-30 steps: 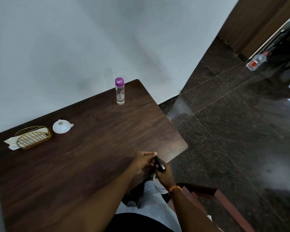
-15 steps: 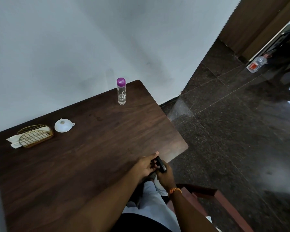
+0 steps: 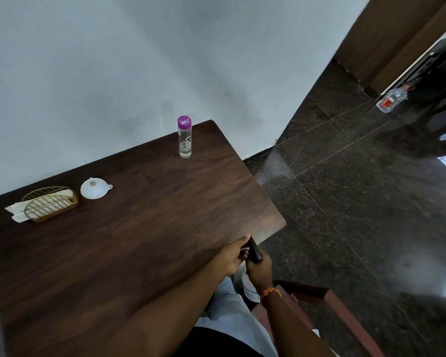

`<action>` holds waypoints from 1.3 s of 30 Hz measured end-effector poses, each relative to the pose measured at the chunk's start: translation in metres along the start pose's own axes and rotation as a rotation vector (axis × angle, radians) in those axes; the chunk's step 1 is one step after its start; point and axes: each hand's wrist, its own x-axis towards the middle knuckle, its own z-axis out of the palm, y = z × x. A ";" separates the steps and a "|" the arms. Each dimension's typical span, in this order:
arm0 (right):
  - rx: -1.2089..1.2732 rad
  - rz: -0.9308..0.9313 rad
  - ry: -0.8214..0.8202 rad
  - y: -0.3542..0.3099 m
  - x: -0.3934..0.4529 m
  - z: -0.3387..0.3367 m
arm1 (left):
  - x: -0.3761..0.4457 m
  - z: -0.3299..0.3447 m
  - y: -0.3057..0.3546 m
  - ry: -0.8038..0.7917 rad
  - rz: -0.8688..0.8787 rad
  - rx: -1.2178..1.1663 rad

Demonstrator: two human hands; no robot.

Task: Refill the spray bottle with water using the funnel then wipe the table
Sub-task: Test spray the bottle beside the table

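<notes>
Both hands meet just off the near right corner of the worktop (image 3: 144,228). The right hand (image 3: 259,267) is closed around the neck of the spray bottle (image 3: 250,289), whose white body shows below it over the person's lap, beside the worktop's edge. The left hand (image 3: 232,256) has its fingers curled onto the bottle's black spray head (image 3: 254,251), thumb stretched over the top. An orange band (image 3: 269,292) sits on the right wrist. Farther out on the worktop, well apart from the hands, a white funnel (image 3: 94,188) lies mouth-down near the far left edge, just beside a gold wire holder (image 3: 49,203) with white napkins (image 3: 14,212). A clear water bottle (image 3: 184,137) with a purple cap stands upright near the far right corner.
</notes>
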 end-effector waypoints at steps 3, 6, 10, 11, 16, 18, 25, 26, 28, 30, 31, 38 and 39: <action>0.024 -0.018 0.013 0.003 0.001 -0.002 | 0.000 0.010 0.005 -0.005 -0.014 0.066; 0.040 0.033 0.061 0.006 0.003 -0.003 | 0.001 0.018 0.008 0.013 -0.035 0.084; 0.051 0.080 0.119 0.002 0.003 -0.006 | 0.001 0.026 0.007 0.018 -0.034 0.071; 0.046 0.064 0.119 0.001 0.004 -0.007 | 0.001 0.025 0.008 0.012 -0.032 0.069; -0.011 -0.051 0.007 -0.007 0.010 -0.004 | 0.002 0.010 0.012 0.037 0.016 0.023; -0.046 -0.074 -0.008 -0.010 0.016 0.001 | 0.001 0.004 0.014 0.053 0.040 0.006; -0.010 -0.063 -0.094 -0.012 0.031 0.017 | 0.002 -0.009 0.030 0.086 0.093 0.015; -0.002 -0.052 -0.098 -0.026 0.027 0.017 | 0.001 -0.011 0.032 0.101 0.104 0.012; -0.018 -0.033 -0.134 -0.045 0.025 0.019 | 0.000 -0.018 0.036 0.121 0.112 -0.006; -0.053 -0.047 -0.199 -0.056 0.026 0.022 | 0.002 -0.027 0.037 0.139 0.111 -0.033; -0.073 -0.052 -0.231 -0.057 0.027 0.023 | 0.003 -0.033 0.037 0.148 0.113 -0.043; -0.218 -0.072 -0.313 -0.061 0.041 0.047 | 0.006 -0.060 0.048 0.234 0.127 -0.141; -0.229 -0.081 -0.325 -0.065 0.042 0.050 | 0.007 -0.063 0.049 0.249 0.125 -0.150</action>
